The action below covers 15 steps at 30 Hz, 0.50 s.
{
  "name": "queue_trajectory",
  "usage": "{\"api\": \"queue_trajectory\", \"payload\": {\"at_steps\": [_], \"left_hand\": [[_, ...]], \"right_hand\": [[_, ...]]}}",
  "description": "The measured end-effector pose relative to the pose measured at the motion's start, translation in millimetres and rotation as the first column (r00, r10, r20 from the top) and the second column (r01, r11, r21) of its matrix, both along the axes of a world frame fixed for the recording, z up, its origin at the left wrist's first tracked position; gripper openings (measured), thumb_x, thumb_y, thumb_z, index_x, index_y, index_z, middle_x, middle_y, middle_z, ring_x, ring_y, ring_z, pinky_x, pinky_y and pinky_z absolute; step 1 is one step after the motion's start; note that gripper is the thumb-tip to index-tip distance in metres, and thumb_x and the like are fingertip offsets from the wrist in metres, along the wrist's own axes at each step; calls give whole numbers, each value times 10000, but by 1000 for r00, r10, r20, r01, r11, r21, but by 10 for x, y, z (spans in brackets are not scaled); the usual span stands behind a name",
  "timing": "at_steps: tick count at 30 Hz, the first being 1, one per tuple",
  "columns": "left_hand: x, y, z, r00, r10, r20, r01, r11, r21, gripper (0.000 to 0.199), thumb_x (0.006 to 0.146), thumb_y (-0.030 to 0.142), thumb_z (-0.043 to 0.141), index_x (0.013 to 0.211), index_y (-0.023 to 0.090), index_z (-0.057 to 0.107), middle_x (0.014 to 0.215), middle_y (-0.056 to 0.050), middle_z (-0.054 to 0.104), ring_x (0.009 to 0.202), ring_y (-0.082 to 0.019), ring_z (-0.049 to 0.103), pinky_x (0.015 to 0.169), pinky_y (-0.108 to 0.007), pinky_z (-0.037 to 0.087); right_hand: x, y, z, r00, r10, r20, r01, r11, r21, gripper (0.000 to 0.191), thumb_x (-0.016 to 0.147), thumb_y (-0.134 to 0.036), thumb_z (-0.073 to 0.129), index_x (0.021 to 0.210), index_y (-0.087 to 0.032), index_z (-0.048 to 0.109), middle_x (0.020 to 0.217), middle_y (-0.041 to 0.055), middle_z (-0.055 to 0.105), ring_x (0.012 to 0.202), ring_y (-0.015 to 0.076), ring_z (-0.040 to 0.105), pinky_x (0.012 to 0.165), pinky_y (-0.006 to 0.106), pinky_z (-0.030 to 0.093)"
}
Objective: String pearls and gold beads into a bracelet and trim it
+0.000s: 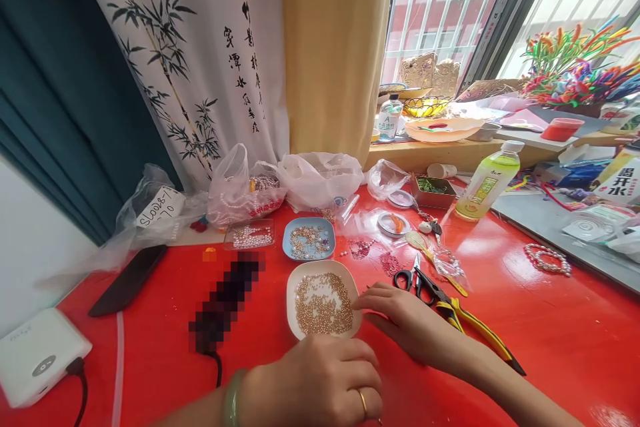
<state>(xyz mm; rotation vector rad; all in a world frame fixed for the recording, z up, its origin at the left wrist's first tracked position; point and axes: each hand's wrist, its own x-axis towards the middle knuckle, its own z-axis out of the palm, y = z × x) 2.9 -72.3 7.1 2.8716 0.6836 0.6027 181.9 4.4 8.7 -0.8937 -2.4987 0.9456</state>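
Left hand (320, 380): nearest, at the white dish's near edge, back up, fingers curled narrow; tips hidden, cannot tell if they hold anything.
Right hand (397, 313): at the dish's right rim, fingers bent, narrow gap to thumb; tips at the rim, cannot tell whether gripping or only touching. Probably steadying it.
White dish (292, 297): on red table (155, 360), between and beyond the hands; likely there for easy reach.
Gold beads (325, 313): loose inside the white dish; walls presumably stop rolling.
Pliers (483, 329): just beyond right forearm, handles angled toward the person, handy for grabbing.
Scissors (415, 271): beside pliers' head, likely parked with it as tools.
Blue dish (287, 238): behind white dish, mixed beads inside, apparently sorted apart.
Bags (323, 180): along the back, probably bulk stock kept aside.
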Motion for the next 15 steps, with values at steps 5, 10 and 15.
{"api": "queue_trajectory", "payload": {"at_steps": [5,10,15], "left_hand": [[30,2,-4,999,-30,-13,31,998,48,172,842,141,396,782,149,557,819,-14,649,870,-136,558,743,-226,444],[132,55,-11,992,-93,-85,109,971,211,171,838,137,400,753,155,547,789,-9,631,846,-131,556,717,-230,442],[239,154,82,993,-33,-114,66,953,296,205,850,141,372,805,144,572,929,-33,621,977,-155,512,773,-242,438]], "right_hand": [[28,49,95,981,-121,-150,66,942,-328,357,852,-274,377,1202,-233,428,1096,73,586,820,152,599,723,330,486],[27,130,163,966,-75,-248,-51,884,-464,364,811,-316,481,1162,-223,497,1131,76,577,1037,182,530,888,358,421],[159,503,281,788,-454,-416,129,782,-610,255,725,-313,602,961,-218,621,986,57,659,970,180,583,896,330,432]]}}
